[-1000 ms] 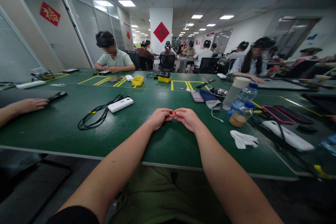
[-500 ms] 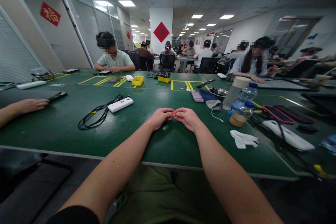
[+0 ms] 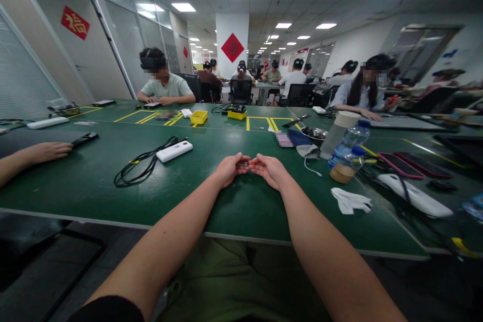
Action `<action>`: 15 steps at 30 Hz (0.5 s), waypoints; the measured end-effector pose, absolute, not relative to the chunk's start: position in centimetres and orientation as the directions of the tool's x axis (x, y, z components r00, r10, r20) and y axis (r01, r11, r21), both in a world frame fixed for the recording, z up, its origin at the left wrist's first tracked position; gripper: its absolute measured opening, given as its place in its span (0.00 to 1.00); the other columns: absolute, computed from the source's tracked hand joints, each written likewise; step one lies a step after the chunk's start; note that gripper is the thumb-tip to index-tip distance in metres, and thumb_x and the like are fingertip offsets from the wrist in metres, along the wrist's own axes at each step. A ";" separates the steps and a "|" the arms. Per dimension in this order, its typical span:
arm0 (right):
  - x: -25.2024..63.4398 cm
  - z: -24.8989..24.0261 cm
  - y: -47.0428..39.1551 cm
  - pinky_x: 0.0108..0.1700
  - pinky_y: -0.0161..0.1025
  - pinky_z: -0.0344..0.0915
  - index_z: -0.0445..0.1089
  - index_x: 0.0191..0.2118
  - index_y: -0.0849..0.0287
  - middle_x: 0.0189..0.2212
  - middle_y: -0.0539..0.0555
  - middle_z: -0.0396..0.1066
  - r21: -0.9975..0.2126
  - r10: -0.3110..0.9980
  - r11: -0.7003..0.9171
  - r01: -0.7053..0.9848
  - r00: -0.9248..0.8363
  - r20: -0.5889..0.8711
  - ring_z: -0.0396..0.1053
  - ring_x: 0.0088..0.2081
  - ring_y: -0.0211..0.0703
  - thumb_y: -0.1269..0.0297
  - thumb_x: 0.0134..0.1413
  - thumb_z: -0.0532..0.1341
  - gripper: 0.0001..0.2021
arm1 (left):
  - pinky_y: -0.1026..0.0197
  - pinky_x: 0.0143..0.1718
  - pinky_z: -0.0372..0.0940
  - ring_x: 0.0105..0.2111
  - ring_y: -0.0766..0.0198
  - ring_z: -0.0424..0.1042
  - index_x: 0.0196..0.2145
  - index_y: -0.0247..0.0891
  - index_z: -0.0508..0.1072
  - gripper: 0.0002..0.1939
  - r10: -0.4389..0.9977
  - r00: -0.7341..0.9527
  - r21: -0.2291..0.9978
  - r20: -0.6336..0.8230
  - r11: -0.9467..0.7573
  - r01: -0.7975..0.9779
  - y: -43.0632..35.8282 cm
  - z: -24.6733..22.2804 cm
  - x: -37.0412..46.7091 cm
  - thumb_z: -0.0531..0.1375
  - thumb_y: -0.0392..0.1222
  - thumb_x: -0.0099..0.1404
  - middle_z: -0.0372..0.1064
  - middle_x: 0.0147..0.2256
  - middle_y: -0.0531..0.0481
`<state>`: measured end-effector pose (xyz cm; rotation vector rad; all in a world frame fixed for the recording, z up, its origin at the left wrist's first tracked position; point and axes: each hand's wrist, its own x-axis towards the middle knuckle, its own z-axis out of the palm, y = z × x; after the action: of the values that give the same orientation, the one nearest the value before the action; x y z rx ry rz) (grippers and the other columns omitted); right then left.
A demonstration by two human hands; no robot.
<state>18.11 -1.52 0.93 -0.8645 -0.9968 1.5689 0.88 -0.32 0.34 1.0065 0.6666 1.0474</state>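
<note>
My left hand [image 3: 231, 170] and my right hand [image 3: 268, 170] meet fingertip to fingertip just above the green table. A small thin object [image 3: 242, 164], greyish and slender, shows between the thumb and fingers of my left hand; its kind is too small to make out. The fingers of my right hand are curled in a pinch at the object's right end, with a reddish tint at the tips. Whatever lies inside that pinch is hidden. To the left of my hands rests a white power bank [image 3: 174, 151] beside a coiled black cable [image 3: 139, 163].
On the right stand plastic bottles [image 3: 350, 141], a pale tumbler [image 3: 337, 133] and a metal bowl [image 3: 314, 133]. A white cloth [image 3: 350, 200] lies near the front edge. Yellow trays [image 3: 198, 117] sit farther back. Another person's hand [image 3: 49, 152] rests at the far left.
The fingers of my hands have shifted slightly apart, and the thin object in my left hand has come into view. My arms stay in nearly the same place.
</note>
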 end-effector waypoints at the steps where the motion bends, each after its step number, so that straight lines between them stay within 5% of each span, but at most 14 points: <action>1: 18.1 0.9 -1.5 0.35 0.38 0.72 0.70 0.29 0.64 0.27 0.59 0.74 -0.917 0.979 -0.121 -0.380 -0.200 -0.046 0.73 0.30 0.41 0.63 0.56 0.58 0.10 | 0.66 0.27 0.67 0.29 0.64 0.72 0.41 0.26 0.73 0.18 0.925 0.380 0.908 0.002 0.158 -0.389 -0.3 0.3 0.9 0.52 0.45 0.66 0.72 0.34 0.38; 6: 18.2 0.7 -1.5 0.37 0.36 0.71 0.71 0.29 0.64 0.29 0.58 0.75 -0.939 0.981 -0.088 -0.333 -0.195 -0.023 0.74 0.31 0.40 0.74 0.48 0.62 0.01 | 0.66 0.27 0.67 0.28 0.66 0.71 0.40 0.27 0.73 0.17 0.923 0.386 0.908 0.011 0.152 -0.390 -0.4 0.4 1.0 0.54 0.45 0.65 0.72 0.34 0.39; 15: 18.2 0.3 -1.4 0.39 0.37 0.72 0.71 0.29 0.63 0.29 0.57 0.75 -0.957 0.984 -0.074 -0.281 -0.176 -0.024 0.74 0.33 0.41 0.78 0.42 0.64 0.06 | 0.64 0.28 0.67 0.26 0.66 0.70 0.40 0.26 0.73 0.22 0.928 0.373 0.904 -0.017 0.173 -0.390 -0.3 0.5 0.9 0.49 0.49 0.67 0.72 0.33 0.37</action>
<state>18.25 -1.43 0.28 -0.9393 -1.0854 1.4939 0.90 -0.31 0.50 0.9784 0.6804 1.0444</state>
